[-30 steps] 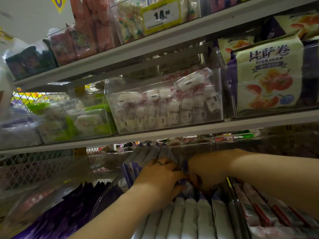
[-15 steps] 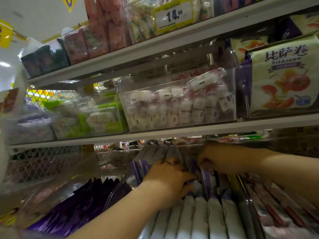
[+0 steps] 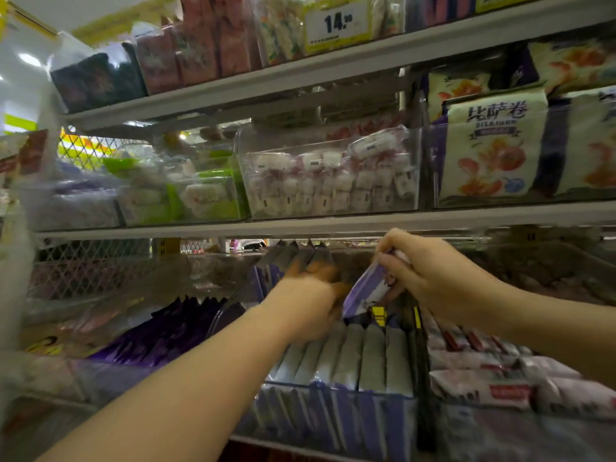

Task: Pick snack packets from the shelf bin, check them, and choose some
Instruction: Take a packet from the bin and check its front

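Note:
A clear shelf bin (image 3: 333,418) on the lower shelf holds a row of upright purple-and-white snack packets (image 3: 346,358). My right hand (image 3: 430,278) is closed on the top of one purple packet (image 3: 366,290) and holds it tilted, lifted partly above the row. My left hand (image 3: 310,301) is blurred, resting palm down on the packets just left of the lifted one, fingers reaching toward the back of the bin. Whether it holds a packet cannot be told.
Dark purple packets (image 3: 160,335) fill the bin to the left, red-and-white packets (image 3: 480,378) the bin to the right. The shelf edge (image 3: 333,225) above is close over my hands, carrying bins of small white sweets (image 3: 330,181) and pizza-roll bags (image 3: 493,145).
My right hand has risen out of the row, drawing one purple packet up with it. My left hand has shifted slightly and is motion-blurred. The camera has moved closer.

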`<act>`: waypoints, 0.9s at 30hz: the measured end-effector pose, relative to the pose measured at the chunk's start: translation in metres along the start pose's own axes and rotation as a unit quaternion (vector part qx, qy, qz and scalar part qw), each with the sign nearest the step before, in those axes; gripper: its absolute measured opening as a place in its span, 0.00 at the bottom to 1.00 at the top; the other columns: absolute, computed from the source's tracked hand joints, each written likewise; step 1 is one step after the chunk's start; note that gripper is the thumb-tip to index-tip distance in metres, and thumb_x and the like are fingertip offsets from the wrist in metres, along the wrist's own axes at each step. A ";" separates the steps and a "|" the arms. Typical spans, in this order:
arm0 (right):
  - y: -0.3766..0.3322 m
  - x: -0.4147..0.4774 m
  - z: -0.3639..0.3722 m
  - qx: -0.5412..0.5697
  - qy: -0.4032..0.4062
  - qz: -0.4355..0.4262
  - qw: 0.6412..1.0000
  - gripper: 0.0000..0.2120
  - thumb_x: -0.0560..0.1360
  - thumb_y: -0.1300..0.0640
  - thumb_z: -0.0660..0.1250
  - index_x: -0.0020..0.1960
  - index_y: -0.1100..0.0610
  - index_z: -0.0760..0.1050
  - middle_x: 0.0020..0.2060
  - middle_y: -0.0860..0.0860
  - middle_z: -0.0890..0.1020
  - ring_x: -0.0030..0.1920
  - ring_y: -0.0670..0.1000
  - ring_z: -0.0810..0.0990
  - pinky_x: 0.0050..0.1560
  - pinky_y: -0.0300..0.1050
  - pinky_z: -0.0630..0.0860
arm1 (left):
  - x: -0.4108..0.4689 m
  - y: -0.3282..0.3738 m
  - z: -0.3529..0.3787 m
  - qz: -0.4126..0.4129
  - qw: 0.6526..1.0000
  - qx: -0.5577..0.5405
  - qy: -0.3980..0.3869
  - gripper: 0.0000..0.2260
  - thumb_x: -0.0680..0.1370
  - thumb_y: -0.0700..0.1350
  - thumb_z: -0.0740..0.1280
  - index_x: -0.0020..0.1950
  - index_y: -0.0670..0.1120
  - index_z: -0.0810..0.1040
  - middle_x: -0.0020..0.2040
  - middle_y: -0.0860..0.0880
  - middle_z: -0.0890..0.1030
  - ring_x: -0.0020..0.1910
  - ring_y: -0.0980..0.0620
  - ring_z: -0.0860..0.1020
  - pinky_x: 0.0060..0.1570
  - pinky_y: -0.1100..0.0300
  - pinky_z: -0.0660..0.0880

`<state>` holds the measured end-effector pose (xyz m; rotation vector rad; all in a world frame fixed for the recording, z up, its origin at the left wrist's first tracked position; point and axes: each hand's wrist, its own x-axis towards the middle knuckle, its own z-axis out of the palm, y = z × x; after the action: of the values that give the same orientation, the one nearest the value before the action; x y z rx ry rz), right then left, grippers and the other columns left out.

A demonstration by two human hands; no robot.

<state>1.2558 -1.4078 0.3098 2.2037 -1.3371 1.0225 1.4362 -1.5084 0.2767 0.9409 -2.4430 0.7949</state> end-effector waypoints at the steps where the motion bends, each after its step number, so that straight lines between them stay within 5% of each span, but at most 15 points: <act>1: -0.008 -0.006 -0.005 0.028 0.017 0.000 0.999 0.04 0.80 0.53 0.59 0.46 0.48 0.70 0.40 0.47 0.80 0.39 0.47 0.82 0.42 0.49 0.79 | -0.008 0.004 -0.008 -0.018 0.999 -0.036 0.024 0.18 0.79 0.53 0.61 0.69 0.53 0.72 0.69 0.45 0.71 0.68 0.42 0.67 0.70 0.46 0.62; 3: -0.024 -0.022 -0.012 0.100 0.049 0.003 0.994 0.05 0.79 0.49 0.58 0.46 0.47 0.71 0.38 0.49 0.82 0.37 0.48 0.83 0.38 0.50 0.80 | -0.027 0.010 -0.023 -0.085 0.982 -0.146 0.085 0.11 0.80 0.49 0.61 0.58 0.49 0.79 0.58 0.45 0.78 0.57 0.44 0.76 0.57 0.51 0.72; 5: -0.044 -0.038 -0.011 0.172 0.071 -0.003 0.983 0.06 0.78 0.47 0.59 0.46 0.46 0.72 0.40 0.50 0.83 0.38 0.51 0.83 0.38 0.51 0.81 | -0.048 0.018 -0.036 -0.180 0.927 -0.297 0.141 0.13 0.82 0.48 0.59 0.47 0.44 0.81 0.44 0.45 0.82 0.45 0.49 0.80 0.45 0.56 0.74; 7: -0.064 -0.054 -0.001 0.245 0.086 -0.010 0.966 0.06 0.79 0.49 0.60 0.44 0.45 0.72 0.45 0.49 0.83 0.39 0.49 0.82 0.41 0.47 0.80 | -0.071 0.028 -0.046 -0.274 0.803 -0.511 0.136 0.18 0.83 0.51 0.57 0.41 0.45 0.81 0.37 0.47 0.82 0.34 0.55 0.80 0.34 0.62 0.74; 9: -0.084 -0.069 0.015 0.307 0.093 -0.006 0.947 0.07 0.78 0.51 0.61 0.41 0.45 0.72 0.50 0.45 0.82 0.45 0.51 0.81 0.44 0.46 0.78 | -0.095 0.037 -0.052 -0.317 0.646 -0.691 0.065 0.21 0.82 0.58 0.55 0.48 0.46 0.82 0.44 0.46 0.84 0.39 0.52 0.82 0.36 0.62 0.75; 10: -0.093 -0.077 0.026 0.324 0.089 -0.002 0.942 0.07 0.78 0.51 0.62 0.41 0.43 0.72 0.53 0.41 0.81 0.46 0.50 0.81 0.45 0.44 0.78 | -0.107 0.039 -0.051 -0.306 0.592 -0.744 0.037 0.23 0.81 0.60 0.56 0.55 0.45 0.82 0.51 0.45 0.85 0.47 0.49 0.82 0.41 0.59 0.77; 12: -0.109 -0.091 0.050 0.344 0.062 -0.002 0.937 0.06 0.77 0.50 0.63 0.42 0.40 0.72 0.61 0.36 0.76 0.45 0.43 0.81 0.43 0.41 0.78 | -0.133 0.043 -0.045 -0.267 0.539 -0.798 0.046 0.21 0.78 0.59 0.61 0.61 0.45 0.80 0.56 0.43 0.84 0.54 0.46 0.82 0.49 0.54 0.79; 15: -0.128 -0.110 0.087 0.367 0.018 0.031 0.930 0.17 0.77 0.55 0.66 0.57 0.35 0.68 0.69 0.29 0.64 0.58 0.42 0.78 0.54 0.42 0.79 | -0.171 0.043 -0.030 -0.250 0.568 -0.779 0.088 0.13 0.80 0.48 0.64 0.62 0.47 0.79 0.56 0.44 0.84 0.53 0.45 0.83 0.49 0.50 0.81; 19: -0.145 -0.125 0.134 0.470 -0.030 0.091 0.877 0.32 0.75 0.64 0.68 0.70 0.40 0.60 0.62 0.35 0.74 0.61 0.38 0.77 0.60 0.43 0.77 | -0.222 0.037 -0.001 -0.288 0.604 -0.735 0.109 0.15 0.76 0.45 0.68 0.63 0.46 0.77 0.57 0.45 0.84 0.55 0.44 0.82 0.54 0.46 0.79; 23: -0.155 -0.141 0.177 0.535 -0.066 0.163 0.827 0.28 0.72 0.50 0.71 0.70 0.49 0.68 0.58 0.44 0.82 0.58 0.43 0.80 0.58 0.47 0.79 | -0.267 0.036 0.031 -0.327 0.683 -0.650 0.070 0.16 0.72 0.49 0.73 0.59 0.52 0.78 0.52 0.51 0.85 0.51 0.50 0.84 0.51 0.49 0.79; 27: -0.156 -0.156 0.216 0.621 -0.066 0.245 0.742 0.18 0.68 0.43 0.68 0.54 0.51 0.81 0.50 0.54 0.86 0.52 0.55 0.84 0.56 0.58 0.78 | -0.298 0.051 0.066 -0.345 0.670 -0.656 0.047 0.18 0.72 0.42 0.75 0.59 0.51 0.76 0.48 0.53 0.86 0.45 0.56 0.84 0.42 0.61 0.79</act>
<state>1.4323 -1.3733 0.0583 2.8043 -1.5399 2.5929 1.5963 -1.3774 0.0463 0.9266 -1.5671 -1.0590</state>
